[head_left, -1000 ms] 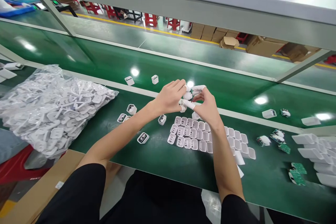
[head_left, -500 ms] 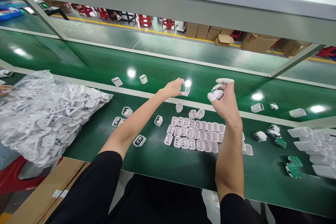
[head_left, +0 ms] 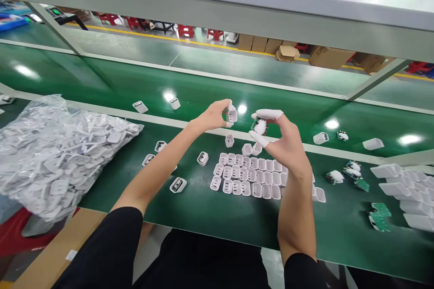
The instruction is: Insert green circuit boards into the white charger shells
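Between thumb and fingers, my left hand (head_left: 216,115) grips a white plastic charger housing (head_left: 232,116), its open end facing me. To its right, my right hand (head_left: 283,137) pinches a circuit board assembly (head_left: 259,126) with a green board and a white part. White covers sit on several of my fingertips. The two held things are close but apart, both above the green work surface. Below my hands stand rows of empty white housings (head_left: 252,175), partly hidden by my right forearm. Some loose housings (head_left: 247,149) stand just behind the rows.
On the left lies a clear bag of white plastic parts (head_left: 84,149). Housings with boards inside (head_left: 178,184) stand near my left forearm. Circuit boards (head_left: 379,216) and stacked white housings (head_left: 403,189) are at the right. A shelf beam (head_left: 217,13) crosses above the bench.
My right hand has moved left with the circuit board assembly, closer to the housing. My left hand has shifted slightly left and turned the housing's opening towards me.
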### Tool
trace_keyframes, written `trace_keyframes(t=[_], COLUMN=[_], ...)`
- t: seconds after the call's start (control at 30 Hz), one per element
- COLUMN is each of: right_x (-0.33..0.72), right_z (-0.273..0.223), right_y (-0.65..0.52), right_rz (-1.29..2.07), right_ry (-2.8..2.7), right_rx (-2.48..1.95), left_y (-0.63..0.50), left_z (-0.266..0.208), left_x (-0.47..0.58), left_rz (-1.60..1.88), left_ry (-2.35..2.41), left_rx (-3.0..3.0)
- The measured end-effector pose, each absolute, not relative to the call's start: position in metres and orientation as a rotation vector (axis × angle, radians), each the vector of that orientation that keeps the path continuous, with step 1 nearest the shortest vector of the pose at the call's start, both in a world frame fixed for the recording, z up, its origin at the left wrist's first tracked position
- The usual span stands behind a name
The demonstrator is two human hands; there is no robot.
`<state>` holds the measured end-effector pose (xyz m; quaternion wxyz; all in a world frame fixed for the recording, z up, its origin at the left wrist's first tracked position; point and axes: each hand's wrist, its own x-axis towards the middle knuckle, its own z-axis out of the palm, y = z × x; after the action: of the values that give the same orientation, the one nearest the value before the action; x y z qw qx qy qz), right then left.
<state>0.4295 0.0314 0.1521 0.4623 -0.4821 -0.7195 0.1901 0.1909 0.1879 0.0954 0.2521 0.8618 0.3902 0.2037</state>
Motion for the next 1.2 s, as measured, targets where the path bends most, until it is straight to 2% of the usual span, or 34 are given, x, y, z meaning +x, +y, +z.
trace_keyframes(t=[0.2,0.4,0.5,0.67,0.87,1.2], right_x=[0.416,0.398,0.388,0.372,0.365,0.365], right_z=[0.158,0.166,0.164,0.153,0.144,0.14], right_y=[0.015,0.005,0.006,0.006,0.007,0.009], right_rz=[0.501,0.652,0.654,0.632,0.571,0.489], right_ry=[-1.645,-1.606,-1.602,-1.558,-1.47,-1.499], right_rx=[-0.847,-0.738,-0.672,-0.669,-0.717,-0.674], left_y=[0.091,0.071,0.074,0.061,0.047,0.058], left_z=[0.134,0.129,0.118,0.105,0.122,0.121], left_x=[0.146,0.144,0.157,0.178,0.166,0.157], left_rz=[0.961,1.307,1.47,1.437,1.157,1.398], left_ry=[0.689,0.563,0.534,0.6,0.744,0.6], left_rx=[2.116,2.276,2.162,1.853,1.993,2.289])
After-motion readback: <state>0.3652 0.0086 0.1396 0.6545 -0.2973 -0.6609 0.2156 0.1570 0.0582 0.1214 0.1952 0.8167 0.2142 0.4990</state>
